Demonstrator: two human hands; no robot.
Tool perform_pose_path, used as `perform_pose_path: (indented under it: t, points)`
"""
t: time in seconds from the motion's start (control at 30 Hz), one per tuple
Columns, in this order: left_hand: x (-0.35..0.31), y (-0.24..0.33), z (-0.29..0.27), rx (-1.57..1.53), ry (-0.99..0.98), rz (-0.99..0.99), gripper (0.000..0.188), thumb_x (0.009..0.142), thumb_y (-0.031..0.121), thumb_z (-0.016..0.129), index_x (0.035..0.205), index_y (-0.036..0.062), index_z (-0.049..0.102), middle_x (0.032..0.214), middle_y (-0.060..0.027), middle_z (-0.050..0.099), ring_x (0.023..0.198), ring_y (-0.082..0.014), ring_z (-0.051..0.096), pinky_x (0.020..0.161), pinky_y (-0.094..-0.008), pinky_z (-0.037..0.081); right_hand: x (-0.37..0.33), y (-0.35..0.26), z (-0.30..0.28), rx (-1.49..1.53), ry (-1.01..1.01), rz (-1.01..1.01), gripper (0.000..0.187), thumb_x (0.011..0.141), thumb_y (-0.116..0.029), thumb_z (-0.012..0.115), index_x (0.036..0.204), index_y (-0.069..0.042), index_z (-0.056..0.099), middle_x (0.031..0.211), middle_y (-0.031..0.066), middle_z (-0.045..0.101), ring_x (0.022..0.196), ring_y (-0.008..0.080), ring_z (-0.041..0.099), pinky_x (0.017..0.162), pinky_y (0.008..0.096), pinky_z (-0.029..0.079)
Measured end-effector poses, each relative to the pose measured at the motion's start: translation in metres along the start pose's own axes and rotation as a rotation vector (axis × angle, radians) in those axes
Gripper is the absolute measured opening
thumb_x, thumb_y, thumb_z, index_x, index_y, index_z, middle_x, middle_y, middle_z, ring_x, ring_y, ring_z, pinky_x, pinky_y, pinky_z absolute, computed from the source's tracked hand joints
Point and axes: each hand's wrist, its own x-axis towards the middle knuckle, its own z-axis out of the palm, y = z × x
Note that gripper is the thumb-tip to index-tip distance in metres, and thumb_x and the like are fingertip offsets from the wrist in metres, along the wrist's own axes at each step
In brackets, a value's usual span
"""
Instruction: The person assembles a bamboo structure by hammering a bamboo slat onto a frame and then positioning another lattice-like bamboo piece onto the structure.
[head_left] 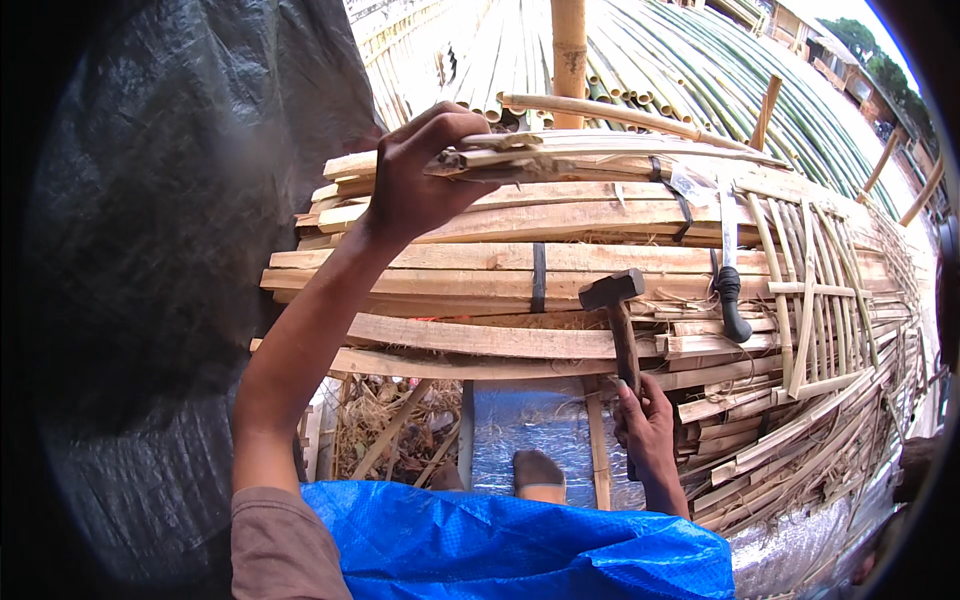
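My left hand (425, 175) is raised over the far side of the wood pile, its fingers wrapped round the ends of a few split bamboo strips (490, 155). These strips stretch to the right across the pile. Lower down and to the right, my right hand (648, 425) grips the wooden handle of a hammer (612, 290), its dark metal head pointing up in front of the stacked slats. Long pale wooden slats (450, 257) lie in bundles below my left hand, bound with black bands (539, 275).
A machete (733, 305) with a black wrapped handle rests on the slats. Beside it is a bamboo lattice panel (815, 290). A black tarp (170, 250) hangs at left; long bamboo poles (720, 70) lie behind. A blue sheet (500, 540) covers my lap, above a silvery mat (530, 420).
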Motion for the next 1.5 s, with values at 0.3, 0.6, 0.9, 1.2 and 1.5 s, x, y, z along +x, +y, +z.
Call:
perform_pose_path:
  t: [0.3, 0.6, 0.9, 1.2, 1.5]
  points:
    - [0.039, -0.014, -0.067, 0.252, 0.244, -0.159, 0.031, 0.083, 0.027, 0.081, 0.100, 0.0064, 0.066, 0.082, -0.0065, 0.073, 0.066, -0.0129, 0.071, 0.058, -0.0261, 0.059, 0.000, 0.010, -0.001, 0.011, 0.008, 0.023, 0.021, 0.100, -0.019, 0.062, 0.116, -0.006, 0.057, 0.066, -0.0072, 0.046, 0.053, 0.0013, 0.039, 0.046, 0.0198, 0.031]
    - [0.098, 0.004, -0.142, 0.383, 0.024, -0.049, 0.038, 0.082, 0.019, 0.081, 0.113, 0.0041, 0.064, 0.093, -0.0055, 0.068, 0.083, -0.0122, 0.067, 0.072, -0.0281, 0.057, 0.000, 0.016, 0.008, 0.012, -0.014, 0.047, 0.019, 0.101, -0.021, 0.061, 0.111, -0.006, 0.057, 0.064, -0.0061, 0.047, 0.051, 0.0015, 0.040, 0.043, 0.0203, 0.030]
    - [0.198, 0.038, -0.193, 0.462, 0.058, 0.002, 0.047, 0.074, 0.016, 0.084, 0.113, -0.0025, 0.064, 0.095, -0.0079, 0.066, 0.080, -0.0137, 0.064, 0.069, -0.0294, 0.052, -0.003, 0.020, 0.017, 0.017, -0.038, -0.003, 0.020, 0.100, -0.027, 0.062, 0.109, -0.011, 0.055, 0.059, -0.0053, 0.043, 0.045, 0.0025, 0.039, 0.039, 0.0202, 0.027]
    - [0.245, 0.074, -0.206, 0.500, -0.232, -0.250, 0.057, 0.077, 0.023, 0.081, 0.124, -0.0023, 0.061, 0.075, -0.0048, 0.065, 0.054, -0.0085, 0.057, 0.048, -0.0269, 0.046, -0.005, 0.024, 0.002, 0.067, 0.022, -0.015, 0.021, 0.098, -0.026, 0.065, 0.108, -0.012, 0.053, 0.058, -0.0036, 0.044, 0.044, 0.0042, 0.040, 0.037, 0.0210, 0.029]
    - [0.216, 0.037, -0.184, 0.664, -0.325, -0.296, 0.065, 0.070, 0.024, 0.077, 0.124, -0.0070, 0.060, 0.097, -0.0181, 0.069, 0.080, -0.0229, 0.067, 0.070, -0.0350, 0.053, -0.007, 0.052, -0.027, 0.156, 0.143, 0.055, 0.024, 0.096, -0.022, 0.068, 0.106, -0.011, 0.050, 0.061, -0.0026, 0.042, 0.044, 0.0050, 0.040, 0.037, 0.0207, 0.029]
